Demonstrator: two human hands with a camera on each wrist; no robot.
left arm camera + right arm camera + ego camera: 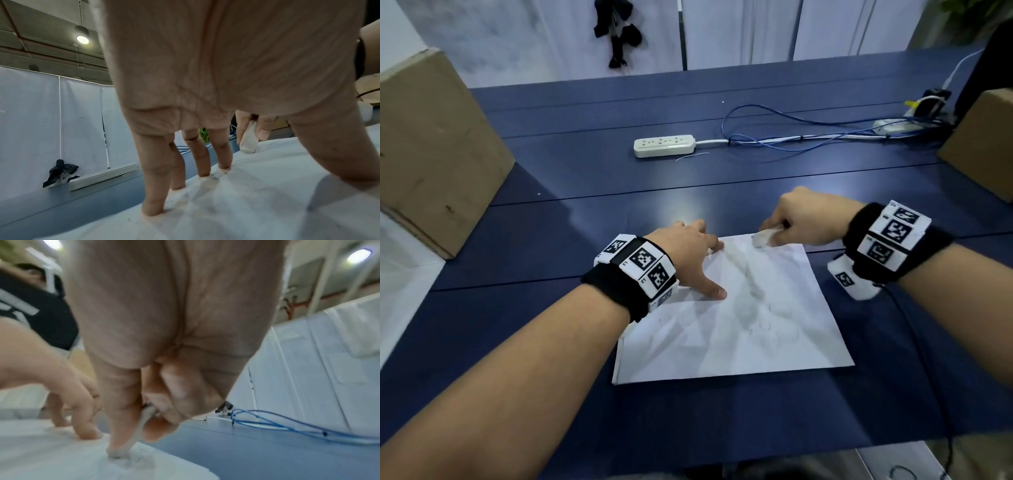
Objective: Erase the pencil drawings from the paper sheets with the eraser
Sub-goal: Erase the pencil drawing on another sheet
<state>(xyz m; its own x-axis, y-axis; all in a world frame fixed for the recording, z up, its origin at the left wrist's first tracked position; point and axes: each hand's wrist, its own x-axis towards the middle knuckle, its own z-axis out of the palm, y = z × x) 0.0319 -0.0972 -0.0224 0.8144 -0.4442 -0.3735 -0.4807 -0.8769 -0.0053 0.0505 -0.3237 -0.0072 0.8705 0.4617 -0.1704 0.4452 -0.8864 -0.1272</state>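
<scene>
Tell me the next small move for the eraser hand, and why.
Probably rub the eraser toward the sheet's middle: the right hand pinches it at the paper's far edge, faint pencil marks remain mid-sheet, and the left hand presses the paper.

No readable text, brand, number or sign is showing in any view. The white wrist-band blocks [642, 263] on the left wrist and the wrist-band blocks [893, 233] on the right wrist are carrying black-and-white square code markers, patterns only, no letters legible. Tiny marks beside the markers are too small to read. The paper sheet [739, 329] is showing faint pencil smudges, no words. The power strip [664, 145] on the bench [585, 178] is showing no legible label. The cardboard box [431, 147] faces are showing no print.
</scene>
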